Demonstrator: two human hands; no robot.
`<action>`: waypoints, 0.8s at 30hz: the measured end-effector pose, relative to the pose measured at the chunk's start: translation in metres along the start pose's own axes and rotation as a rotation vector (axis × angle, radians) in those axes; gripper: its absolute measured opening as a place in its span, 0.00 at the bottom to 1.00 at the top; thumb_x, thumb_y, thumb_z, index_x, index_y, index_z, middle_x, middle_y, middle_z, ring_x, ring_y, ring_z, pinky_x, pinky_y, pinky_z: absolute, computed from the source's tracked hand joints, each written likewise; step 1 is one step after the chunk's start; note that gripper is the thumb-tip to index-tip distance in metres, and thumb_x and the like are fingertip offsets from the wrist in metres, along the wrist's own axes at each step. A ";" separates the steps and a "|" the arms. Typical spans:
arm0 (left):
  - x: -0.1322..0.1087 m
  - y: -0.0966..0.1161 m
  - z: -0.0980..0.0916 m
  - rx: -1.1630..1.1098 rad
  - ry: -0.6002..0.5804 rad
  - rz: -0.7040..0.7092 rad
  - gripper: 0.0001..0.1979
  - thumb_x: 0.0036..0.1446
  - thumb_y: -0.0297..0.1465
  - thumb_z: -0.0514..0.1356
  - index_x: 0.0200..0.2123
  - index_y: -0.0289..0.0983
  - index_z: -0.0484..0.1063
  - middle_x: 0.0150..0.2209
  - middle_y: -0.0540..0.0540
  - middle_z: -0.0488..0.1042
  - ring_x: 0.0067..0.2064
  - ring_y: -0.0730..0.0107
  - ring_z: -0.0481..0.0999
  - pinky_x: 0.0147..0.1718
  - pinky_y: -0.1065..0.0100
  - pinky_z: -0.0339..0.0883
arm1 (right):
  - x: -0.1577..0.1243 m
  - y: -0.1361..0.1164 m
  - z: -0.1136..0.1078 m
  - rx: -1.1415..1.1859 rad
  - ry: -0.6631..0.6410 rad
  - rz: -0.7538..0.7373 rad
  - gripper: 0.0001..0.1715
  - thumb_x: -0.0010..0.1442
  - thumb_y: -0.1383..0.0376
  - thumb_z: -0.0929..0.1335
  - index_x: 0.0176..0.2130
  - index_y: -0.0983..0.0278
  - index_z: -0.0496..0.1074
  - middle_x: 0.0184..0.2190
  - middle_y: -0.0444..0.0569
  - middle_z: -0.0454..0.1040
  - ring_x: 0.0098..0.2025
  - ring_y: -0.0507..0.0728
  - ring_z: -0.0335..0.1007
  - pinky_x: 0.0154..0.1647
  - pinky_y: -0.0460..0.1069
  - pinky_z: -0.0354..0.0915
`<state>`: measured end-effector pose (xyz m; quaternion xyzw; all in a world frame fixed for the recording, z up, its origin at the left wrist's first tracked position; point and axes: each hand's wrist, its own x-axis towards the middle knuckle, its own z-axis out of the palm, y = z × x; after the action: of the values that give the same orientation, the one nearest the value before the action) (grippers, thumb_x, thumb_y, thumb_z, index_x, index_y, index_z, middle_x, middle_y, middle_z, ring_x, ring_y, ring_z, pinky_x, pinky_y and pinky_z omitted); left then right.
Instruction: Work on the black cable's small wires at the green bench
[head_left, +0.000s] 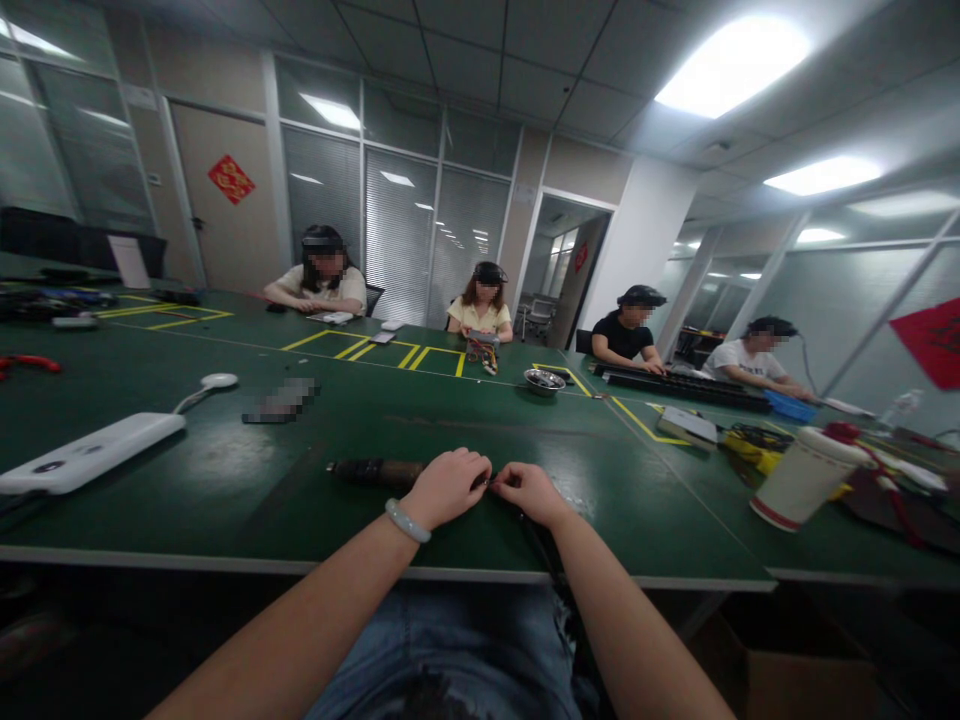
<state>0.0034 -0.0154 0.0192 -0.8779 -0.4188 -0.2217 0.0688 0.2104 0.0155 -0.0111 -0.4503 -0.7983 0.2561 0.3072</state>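
Note:
A dark, cylindrical electric screwdriver (379, 472) lies on the green table, its metal tip pointing left. My left hand (451, 487), with a pale bangle on the wrist, is closed over its rear end. Just to the right, my right hand (531, 492) pinches the end of a dark cord close to the left fingertips. From there the cord (538, 540) runs down past the table's front edge, partly behind my right forearm. The join between tool and cord is mostly hidden by my fingers.
A white power strip (97, 452) lies at left, near a blurred flat object (282, 401). Ahead stands a metal bowl (544, 381) of small dark parts. At right are a white cup (804, 478) and yellow cables (757, 446). Several people sit across the green table (315, 540).

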 end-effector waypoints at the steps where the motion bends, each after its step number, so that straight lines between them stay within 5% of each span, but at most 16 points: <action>1: 0.000 0.000 0.000 0.004 0.003 -0.003 0.05 0.59 0.32 0.56 0.38 0.40 0.69 0.36 0.47 0.72 0.41 0.65 0.68 0.40 0.65 0.61 | 0.000 -0.001 0.000 0.001 -0.001 0.000 0.11 0.54 0.59 0.69 0.31 0.65 0.74 0.27 0.44 0.74 0.29 0.51 0.66 0.29 0.44 0.59; 24: 0.000 0.000 0.002 0.014 0.019 -0.004 0.04 0.58 0.32 0.57 0.37 0.40 0.69 0.36 0.47 0.72 0.41 0.65 0.69 0.39 0.65 0.61 | 0.000 -0.002 0.000 -0.001 0.001 0.023 0.09 0.54 0.61 0.69 0.31 0.65 0.75 0.27 0.44 0.74 0.28 0.50 0.66 0.28 0.44 0.60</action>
<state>0.0039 -0.0152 0.0172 -0.8743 -0.4216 -0.2274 0.0786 0.2099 0.0144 -0.0097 -0.4594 -0.7932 0.2591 0.3043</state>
